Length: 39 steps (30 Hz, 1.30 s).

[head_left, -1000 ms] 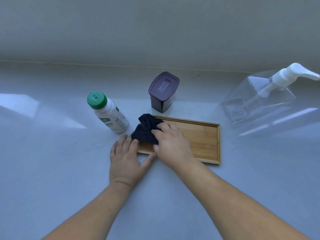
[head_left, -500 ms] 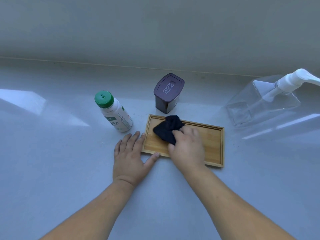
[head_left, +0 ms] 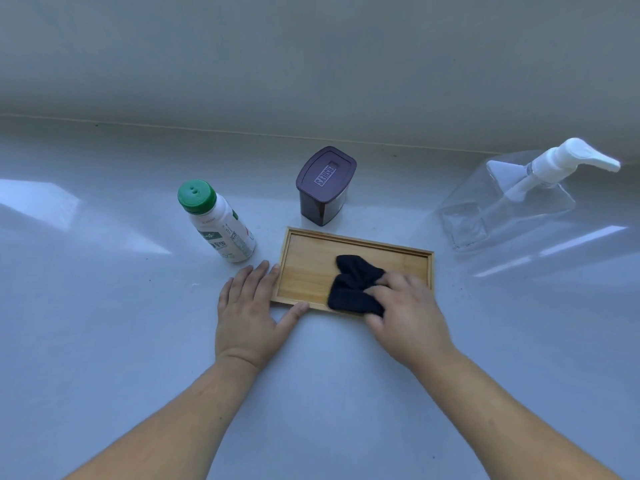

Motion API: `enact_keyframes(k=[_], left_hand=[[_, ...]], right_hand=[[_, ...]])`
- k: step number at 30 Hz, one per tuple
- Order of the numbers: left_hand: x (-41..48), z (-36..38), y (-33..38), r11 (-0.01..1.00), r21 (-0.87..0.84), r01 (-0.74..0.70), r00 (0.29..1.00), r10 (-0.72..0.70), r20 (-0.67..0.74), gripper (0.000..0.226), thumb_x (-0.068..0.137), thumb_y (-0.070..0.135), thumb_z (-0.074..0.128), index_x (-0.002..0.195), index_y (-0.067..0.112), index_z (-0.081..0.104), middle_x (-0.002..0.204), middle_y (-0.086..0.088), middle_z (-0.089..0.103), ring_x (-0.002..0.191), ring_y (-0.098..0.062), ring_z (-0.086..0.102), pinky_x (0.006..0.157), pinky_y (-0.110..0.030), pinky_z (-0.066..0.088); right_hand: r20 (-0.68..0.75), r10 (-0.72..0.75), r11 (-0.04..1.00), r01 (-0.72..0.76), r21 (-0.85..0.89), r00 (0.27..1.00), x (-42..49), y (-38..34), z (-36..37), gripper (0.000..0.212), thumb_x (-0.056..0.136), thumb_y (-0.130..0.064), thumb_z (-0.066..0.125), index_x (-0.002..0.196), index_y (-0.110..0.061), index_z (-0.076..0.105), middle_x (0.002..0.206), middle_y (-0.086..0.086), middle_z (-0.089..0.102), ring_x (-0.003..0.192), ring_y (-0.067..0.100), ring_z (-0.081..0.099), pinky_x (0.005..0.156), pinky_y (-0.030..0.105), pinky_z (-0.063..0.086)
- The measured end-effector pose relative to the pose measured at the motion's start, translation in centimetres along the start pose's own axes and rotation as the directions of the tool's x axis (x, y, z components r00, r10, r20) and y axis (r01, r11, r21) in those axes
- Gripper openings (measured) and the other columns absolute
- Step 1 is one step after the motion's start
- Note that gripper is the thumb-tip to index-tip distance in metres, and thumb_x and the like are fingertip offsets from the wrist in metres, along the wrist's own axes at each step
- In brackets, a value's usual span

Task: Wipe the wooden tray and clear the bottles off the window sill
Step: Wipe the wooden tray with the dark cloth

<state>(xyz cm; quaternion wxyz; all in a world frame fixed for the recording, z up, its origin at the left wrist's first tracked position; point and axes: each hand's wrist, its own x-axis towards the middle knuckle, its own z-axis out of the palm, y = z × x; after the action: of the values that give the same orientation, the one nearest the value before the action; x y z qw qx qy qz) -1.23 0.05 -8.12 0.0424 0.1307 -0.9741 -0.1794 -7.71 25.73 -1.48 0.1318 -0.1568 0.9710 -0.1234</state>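
A shallow wooden tray [head_left: 308, 265] lies flat on the pale window sill [head_left: 104, 341]. My right hand [head_left: 407, 313] presses a dark blue cloth [head_left: 353, 289] onto the tray's right half. My left hand [head_left: 251, 306] lies flat, fingers spread, braced against the tray's left end. A white bottle with a green cap [head_left: 216, 223] stands left of the tray. A dark purple lidded container [head_left: 323, 185] stands just behind it. A clear pump bottle with a white nozzle [head_left: 512, 199] stands at the far right.
The sill meets a grey wall [head_left: 311, 64] along the back. Bright patches of light fall on the sill at the left [head_left: 41, 206] and right [head_left: 571, 244].
My right hand has slid the cloth from the tray's left end to its right half. My left hand has stayed at the tray's left end.
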Motion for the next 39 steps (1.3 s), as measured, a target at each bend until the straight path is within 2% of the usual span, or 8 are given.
enact_keyframes(k=[4,7,11,15,19,24,33,39], left_hand=[[0.0,0.0,0.1,1.0,-0.004,-0.003,1.0,0.003,0.004,0.089,0.086,0.082,0.046,0.144,0.018,0.062,0.153,-0.003,0.058,0.145,-0.025,0.037,0.125,-0.046,0.018],[0.0,0.1,0.0,1.0,0.008,-0.011,1.0,0.011,0.0,0.088,0.086,0.083,0.045,0.145,0.019,0.061,0.153,-0.002,0.058,0.145,-0.024,0.036,0.124,-0.044,0.016],[0.1,0.2,-0.1,1.0,0.018,-0.016,1.0,0.016,0.005,0.086,0.086,0.079,0.047,0.146,0.019,0.06,0.155,-0.002,0.057,0.146,-0.028,0.042,0.124,-0.047,0.021],[0.0,0.0,0.0,1.0,-0.009,-0.008,1.0,0.009,0.02,0.077,0.086,0.062,0.047,0.15,0.02,0.056,0.157,0.0,0.055,0.148,-0.026,0.039,0.124,-0.045,0.019],[0.0,-0.1,-0.1,0.999,-0.034,-0.007,1.0,0.007,0.018,0.077,0.082,0.055,0.048,0.148,0.017,0.058,0.156,-0.001,0.056,0.147,-0.026,0.039,0.123,-0.044,0.017],[0.0,0.0,0.0,0.999,-0.031,0.011,1.0,-0.01,0.022,0.082,0.08,0.062,0.049,0.146,0.015,0.06,0.155,-0.002,0.057,0.148,-0.027,0.039,0.125,-0.046,0.02],[0.0,0.3,-0.1,1.0,0.007,0.004,1.0,-0.004,-0.001,0.089,0.085,0.083,0.049,0.144,0.019,0.062,0.153,-0.001,0.058,0.146,-0.024,0.039,0.124,-0.048,0.023],[0.0,0.1,-0.1,1.0,0.011,-0.004,1.0,0.004,-0.002,0.089,0.085,0.085,0.045,0.143,0.02,0.062,0.153,0.0,0.058,0.145,-0.024,0.039,0.124,-0.045,0.019]], right_hand=[[-0.039,0.223,0.971,-0.225,-0.076,0.974,-1.0,2.1,-0.4,0.028,0.084,-0.031,0.063,0.106,-0.02,0.077,0.105,0.0,0.063,0.096,0.027,0.049,0.083,0.041,0.046],[-0.068,0.332,0.943,-0.329,0.042,0.941,0.7,-0.4,0.1,0.026,0.085,-0.027,0.061,0.103,-0.014,0.073,0.107,0.007,0.062,0.097,0.029,0.046,0.082,0.042,0.046],[-0.071,0.155,0.976,-0.142,0.167,0.985,3.1,-6.3,1.8,0.042,0.082,-0.023,0.064,0.122,-0.015,0.071,0.126,0.009,0.061,0.112,0.033,0.048,0.097,0.043,0.045],[-0.024,-0.016,0.981,0.02,0.193,1.0,4.8,-11.1,2.8,0.036,0.081,-0.027,0.062,0.112,-0.015,0.075,0.123,0.006,0.061,0.111,0.031,0.048,0.094,0.043,0.045],[0.062,-0.144,0.976,0.132,0.172,0.988,4.8,-10.4,2.6,0.034,0.084,-0.032,0.057,0.105,-0.015,0.078,0.121,0.001,0.06,0.109,0.029,0.044,0.096,0.045,0.044],[0.149,-0.233,0.968,0.216,0.126,0.961,4.7,-9.2,1.3,0.039,0.087,-0.036,0.055,0.116,-0.021,0.077,0.124,-0.001,0.057,0.113,0.028,0.043,0.098,0.043,0.042],[0.057,0.064,0.992,-0.07,0.103,0.996,-0.4,1.2,-0.8,0.034,0.083,-0.035,0.06,0.109,-0.024,0.079,0.117,-0.008,0.06,0.11,0.02,0.048,0.089,0.033,0.044],[0.0,0.333,0.931,-0.329,0.161,0.943,0.7,1.4,-0.6,0.029,0.087,-0.033,0.059,0.105,-0.017,0.076,0.106,-0.003,0.056,0.102,0.022,0.045,0.074,0.035,0.046]])
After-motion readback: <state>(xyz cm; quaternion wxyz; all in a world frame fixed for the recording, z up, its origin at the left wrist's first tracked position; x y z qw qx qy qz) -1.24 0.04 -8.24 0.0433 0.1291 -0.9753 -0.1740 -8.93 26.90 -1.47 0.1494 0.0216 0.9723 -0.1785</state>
